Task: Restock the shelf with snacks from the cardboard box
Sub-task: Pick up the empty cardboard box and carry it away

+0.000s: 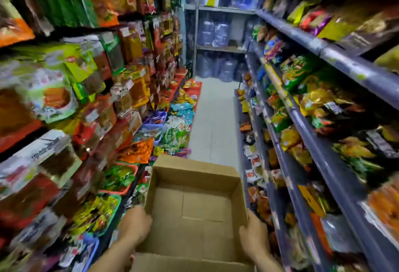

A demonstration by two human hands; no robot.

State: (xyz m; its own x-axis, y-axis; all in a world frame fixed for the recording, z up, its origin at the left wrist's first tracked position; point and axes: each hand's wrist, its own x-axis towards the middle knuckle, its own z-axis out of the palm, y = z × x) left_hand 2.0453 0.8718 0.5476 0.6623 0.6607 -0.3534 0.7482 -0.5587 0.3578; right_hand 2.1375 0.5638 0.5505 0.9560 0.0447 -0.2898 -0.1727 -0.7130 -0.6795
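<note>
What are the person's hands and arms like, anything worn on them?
Both are bare. The left hand and right hand show no gloves, rings or watch that I can make out, and both forearms are uncovered down to the picture's lower edge, with no sleeve in view. The picture is somewhat blurred, so fine details could be missed.

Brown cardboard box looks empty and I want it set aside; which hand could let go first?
Either, marginally the left hand: it only cups the brown cardboard box wall, while the right hand hooks over the rim.

Grey shelf (pixel 336 163) — snack packets (pixel 302 77)
</note>
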